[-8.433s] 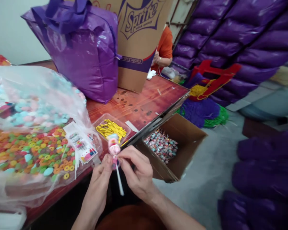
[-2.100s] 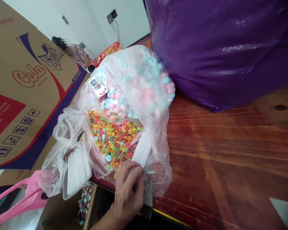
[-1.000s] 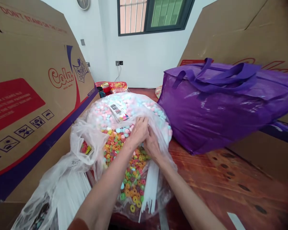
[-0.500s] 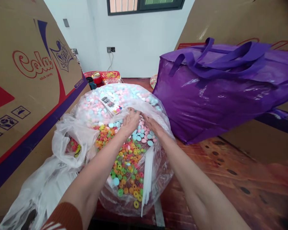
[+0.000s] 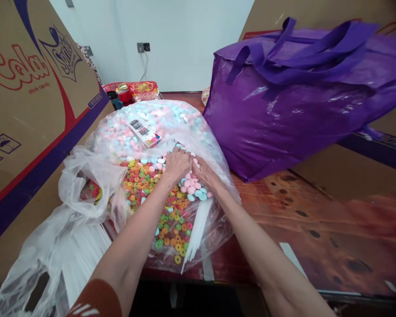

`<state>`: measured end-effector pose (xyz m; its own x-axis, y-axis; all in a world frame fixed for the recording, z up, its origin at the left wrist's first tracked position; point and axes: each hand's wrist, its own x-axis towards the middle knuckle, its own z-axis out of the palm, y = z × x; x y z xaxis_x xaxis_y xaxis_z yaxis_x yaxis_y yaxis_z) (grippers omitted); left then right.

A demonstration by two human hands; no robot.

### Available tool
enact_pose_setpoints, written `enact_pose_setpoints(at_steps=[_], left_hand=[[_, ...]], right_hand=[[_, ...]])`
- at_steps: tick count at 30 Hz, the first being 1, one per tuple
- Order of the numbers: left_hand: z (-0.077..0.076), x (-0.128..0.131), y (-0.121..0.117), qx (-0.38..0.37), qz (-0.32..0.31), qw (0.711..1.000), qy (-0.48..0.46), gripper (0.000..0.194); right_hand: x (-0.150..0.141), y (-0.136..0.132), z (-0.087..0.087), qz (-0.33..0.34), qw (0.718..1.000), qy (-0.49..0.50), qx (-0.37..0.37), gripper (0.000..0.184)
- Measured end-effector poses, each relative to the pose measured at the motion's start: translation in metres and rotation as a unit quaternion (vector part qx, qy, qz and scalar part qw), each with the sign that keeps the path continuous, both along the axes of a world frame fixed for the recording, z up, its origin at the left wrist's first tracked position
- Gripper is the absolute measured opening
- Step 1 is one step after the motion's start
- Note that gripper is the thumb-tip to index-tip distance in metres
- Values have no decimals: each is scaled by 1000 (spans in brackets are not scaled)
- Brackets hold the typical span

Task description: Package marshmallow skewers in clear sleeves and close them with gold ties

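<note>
Both my hands are at the mouth of a large clear plastic bag filled with pastel pink, blue and white candies (image 5: 194, 185). My left hand (image 5: 178, 164) shows its back, with the fingers curled down over the candies and their tips hidden. Close beside it, my right hand (image 5: 206, 172) has its fingers bent around candies from the right. Below my hands, colourful ring gummies (image 5: 176, 224) spread over the plastic. A bundle of white sticks (image 5: 198, 229) lies to their right. A stack of printed cards (image 5: 144, 133) rests on the bag (image 5: 181, 114).
A cardboard box (image 5: 36, 101) stands at left, a purple zip bag (image 5: 277, 114) at right before another box. White plastic bags, one holding more white sticks (image 5: 86, 246), lie at left. A red snack packet (image 5: 144, 90) and a dark mug (image 5: 115, 100) sit behind.
My left hand has come down from the bag's plastic edge into the pastel candies, and more candies now lie between my hands. The view has tilted down slightly.
</note>
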<state>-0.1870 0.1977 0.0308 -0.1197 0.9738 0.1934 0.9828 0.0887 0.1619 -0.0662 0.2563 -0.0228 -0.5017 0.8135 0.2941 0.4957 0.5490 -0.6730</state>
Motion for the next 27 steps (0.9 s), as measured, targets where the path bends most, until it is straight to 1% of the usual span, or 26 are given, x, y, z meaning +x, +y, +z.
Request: enact_pose_setpoints(at_steps=[2, 5, 7, 10, 12, 14, 15, 17, 19, 20, 21, 24, 26, 27], left_hand=[[-2, 2, -9, -4, -2, 1000, 5, 42], [-4, 6, -26, -6, -5, 1000, 8, 41], [-6, 9, -37, -1, 0, 1000, 8, 38], [-9, 14, -51, 14, 4, 1000, 2, 34], [-12, 15, -56, 24, 1, 1000, -9, 32], [-14, 13, -60, 31, -7, 999, -22, 33], [-15, 12, -61, 37, -14, 999, -31, 35], [-14, 8, -63, 67, -37, 994, -80, 42], [-10, 6, -68, 118, -56, 981, -146, 44], [-8, 6, -72, 143, -60, 973, -170, 42], [-5, 7, -77, 163, -59, 968, -181, 39], [0, 15, -103, 184, -28, 970, -154, 26], [-4, 23, -128, 183, -5, 971, -155, 23], [-7, 27, -141, 174, -5, 970, -168, 23]], right_hand=[[3, -12, 2, 24, 999, -23, 8, 23], [11, -33, 2, 33, 997, -59, 24, 29], [15, -44, 3, 33, 995, -81, 36, 28], [22, -55, 10, 33, 992, -113, 48, 32], [28, -59, 21, 47, 989, -127, 50, 34], [36, -64, 35, 66, 985, -150, 61, 39], [39, -67, 43, 64, 981, -168, 75, 42], [44, -75, 57, 32, 971, -209, 109, 46], [46, -83, 67, -12, 964, -230, 134, 41], [45, -86, 70, -27, 963, -229, 136, 37], [45, -88, 72, -36, 964, -226, 135, 33], [47, -95, 72, -48, 967, -214, 131, 25], [54, -107, 69, -43, 969, -201, 135, 23], [60, -118, 67, -36, 973, -184, 138, 22]])
